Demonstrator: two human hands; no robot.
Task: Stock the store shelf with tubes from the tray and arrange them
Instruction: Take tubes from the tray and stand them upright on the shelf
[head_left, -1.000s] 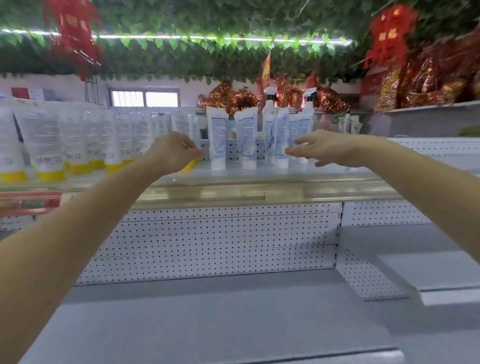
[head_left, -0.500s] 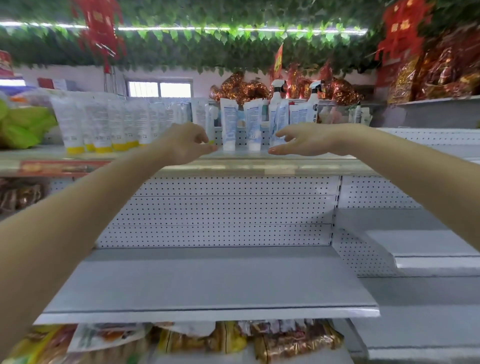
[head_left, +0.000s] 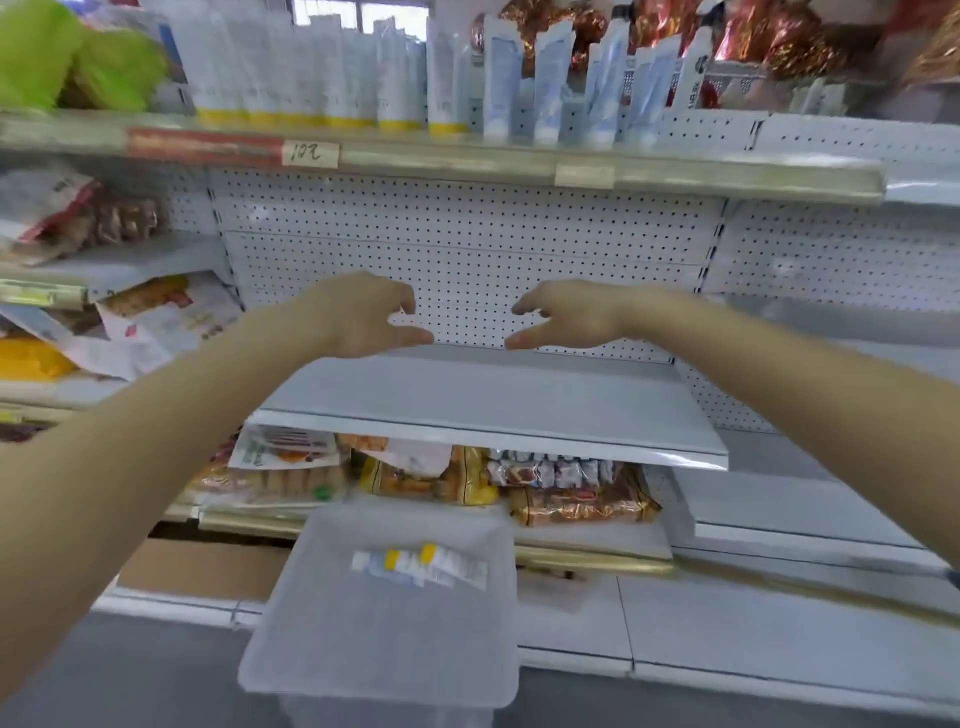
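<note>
Two hands in view, both bare, neither holding anything. I log the left hand (head_left: 363, 317) just off frame centre toward nine o'clock, fingers loosely curled, thumb spread away from them. I log the right hand (head_left: 566, 317) at its three o'clock, mirrored, in the same slack curl. The two are near each other but apart. Both hover before the pegboard panel (head_left: 467, 234) and over the rear of the grey middle shelf (head_left: 493, 410), touching neither as far as I can see.

One tray (head_left: 291, 654), translucent plastic, at six o'clock of the frame, well below the hands and in front of the shelving base. Several loose tubes (head_left: 421, 566) lie flat in its far half, white with yellow caps; blur stops me counting them.

Many yellow-capped tubes (head_left: 311, 67) stand cap-down in a tight row on the top shelf (head_left: 467, 163), from eleven to twelve o'clock. A smaller group of blue-and-white tubes (head_left: 550, 78) stands at the row's three o'clock end, some leaning.

One handwritten price tag (head_left: 310, 153) on that shelf's front rail, at eleven o'clock.

Assorted snack packets (head_left: 571, 493) crowd the level under the middle shelf, at twelve o'clock of the tray. Further bagged goods (head_left: 140, 317) lie at nine o'clock. Green bags (head_left: 78, 57) fill the ten o'clock corner. One cardboard box (head_left: 197, 566) sits at seven o'clock, beside the tray.
</note>
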